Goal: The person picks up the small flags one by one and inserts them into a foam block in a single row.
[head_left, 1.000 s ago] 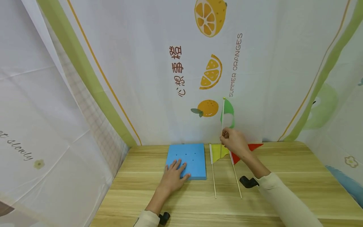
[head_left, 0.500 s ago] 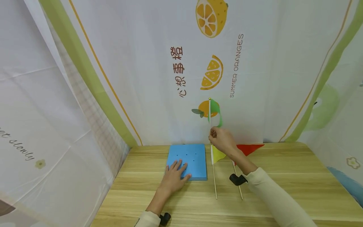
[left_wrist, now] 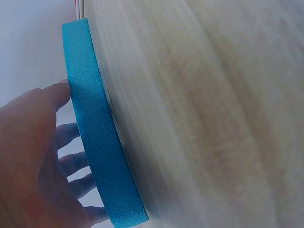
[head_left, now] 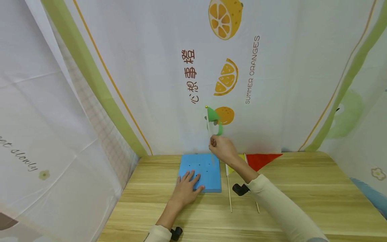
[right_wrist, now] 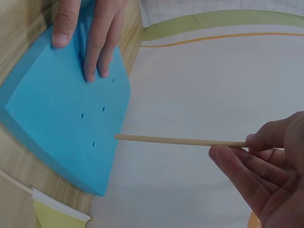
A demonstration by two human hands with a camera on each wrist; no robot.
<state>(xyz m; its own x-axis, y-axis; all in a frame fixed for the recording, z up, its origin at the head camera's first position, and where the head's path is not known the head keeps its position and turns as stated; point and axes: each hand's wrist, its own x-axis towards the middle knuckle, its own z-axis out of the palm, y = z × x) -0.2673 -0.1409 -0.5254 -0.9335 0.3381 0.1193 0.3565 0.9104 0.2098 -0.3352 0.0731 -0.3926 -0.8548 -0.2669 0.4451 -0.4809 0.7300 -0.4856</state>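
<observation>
A blue foam board [head_left: 214,181] with several small holes lies flat on the wooden table. My left hand [head_left: 185,190] rests on its near left part, fingers spread over the top. Thumb and fingers of my right hand [head_left: 223,148] pinch the thin wooden stick of a green flag [head_left: 213,115], held upright over the board's far right part. In the right wrist view the stick's bare lower tip [right_wrist: 117,137] points at the board, near the holes. A yellow flag [head_left: 231,169] lies just right of the board, partly hidden by my right arm. Beyond it lies a red flag [head_left: 260,161].
The wooden table [head_left: 290,208] runs back to a white curtain [head_left: 151,84] printed with oranges. More curtain hangs at both sides. A black wrist mount [head_left: 240,189] sits by the right sleeve, and another [head_left: 176,233] by the left.
My right hand has carried the green flag leftward, from above the yellow flag to above the blue board. The left hand has stayed on the board.
</observation>
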